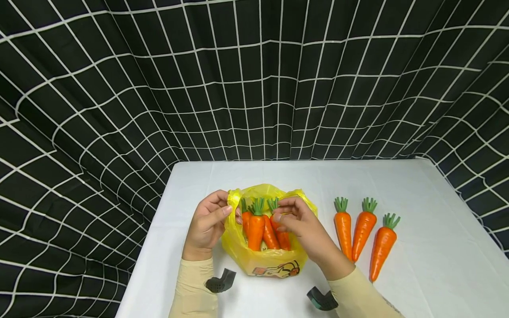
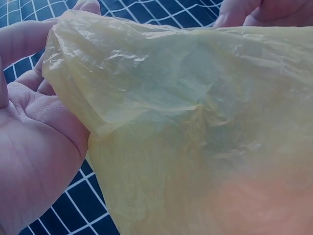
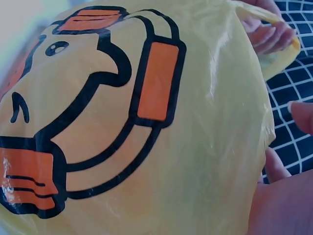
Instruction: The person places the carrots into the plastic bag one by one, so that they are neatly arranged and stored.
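A yellow plastic bag (image 1: 274,267) stands mouth open on the white table, several orange toy carrots (image 1: 256,232) inside with their green tops up. My left hand (image 1: 208,221) grips the bag's left handle, with fingertips showing inside its loop in the right wrist view. At the right side of the mouth is my right hand (image 1: 296,216), fingers loosely bent beside a carrot's green top (image 1: 273,203). In the right wrist view, its thumb and a finger stand apart, while the bag hides the other fingers. A cartoon print (image 3: 159,81) covers the bag's near side.
Three more carrots (image 1: 363,227) lie on the white tablecloth (image 1: 433,229) to the right of the bag. Dark wrist-camera mounts (image 1: 220,281) stick out from both sleeves. Black curtains (image 1: 278,88) with a white grid surround the table at the back and sides.
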Available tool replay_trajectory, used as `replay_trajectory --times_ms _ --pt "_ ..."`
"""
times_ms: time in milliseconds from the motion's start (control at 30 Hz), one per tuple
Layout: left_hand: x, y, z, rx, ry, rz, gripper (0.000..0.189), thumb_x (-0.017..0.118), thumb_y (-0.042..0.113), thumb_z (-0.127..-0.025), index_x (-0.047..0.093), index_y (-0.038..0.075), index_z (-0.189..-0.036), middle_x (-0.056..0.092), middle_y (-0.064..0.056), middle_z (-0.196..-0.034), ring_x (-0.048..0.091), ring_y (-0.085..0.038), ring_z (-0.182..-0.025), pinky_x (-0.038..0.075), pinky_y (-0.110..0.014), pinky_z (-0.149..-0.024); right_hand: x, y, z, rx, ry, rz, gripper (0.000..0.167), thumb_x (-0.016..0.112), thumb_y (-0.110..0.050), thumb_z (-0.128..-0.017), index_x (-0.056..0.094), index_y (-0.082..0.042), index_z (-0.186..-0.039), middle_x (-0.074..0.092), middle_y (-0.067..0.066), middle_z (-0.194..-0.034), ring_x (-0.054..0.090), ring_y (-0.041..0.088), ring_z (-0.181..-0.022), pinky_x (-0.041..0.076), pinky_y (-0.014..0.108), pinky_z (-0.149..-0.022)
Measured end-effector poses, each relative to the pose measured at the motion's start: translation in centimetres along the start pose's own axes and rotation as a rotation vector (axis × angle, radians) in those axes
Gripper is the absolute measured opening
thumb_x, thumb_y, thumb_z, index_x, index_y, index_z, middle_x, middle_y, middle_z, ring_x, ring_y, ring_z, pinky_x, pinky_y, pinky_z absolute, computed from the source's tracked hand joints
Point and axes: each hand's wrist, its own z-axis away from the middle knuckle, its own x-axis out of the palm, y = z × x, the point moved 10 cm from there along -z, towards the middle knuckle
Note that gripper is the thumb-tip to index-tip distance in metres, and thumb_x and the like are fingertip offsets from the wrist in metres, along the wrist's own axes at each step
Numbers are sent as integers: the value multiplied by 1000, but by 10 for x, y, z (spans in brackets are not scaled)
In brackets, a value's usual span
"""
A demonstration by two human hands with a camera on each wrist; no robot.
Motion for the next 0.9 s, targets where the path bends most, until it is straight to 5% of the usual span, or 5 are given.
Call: replay_trajectory --times_ms 333,667,900 --pt "1 0 0 5 -16 8 39 39 -16 -100 68 6 -115 72 -9 -97 71 -17 -84 64 -29 -80 -9 -4 0 -25 -32 -107 49 57 -29 -113 45 3 -148 60 28 -136 64 44 -121 61 45 -98" --pt "2 1 -1 5 -19 9 40 39 -15 -100 68 5 -117 72 -10 -98 72 -18 -84 65 -30 -80 -11 -11 3 -107 -172 -274 52 37 -42 -119 48 0 -148 60 32 -141 66 45 -124 60 54 -99" --pt "0 0 0 0 -5 0 37 40 -15 -100 68 5 -115 72 -9 -96 71 -17 -83 65 -29 -79 -18 -14 7 -139 -197 -330 56 27 -45 -120 50 -2 -148 57 34 -144 65 46 -127 61 52 -100"
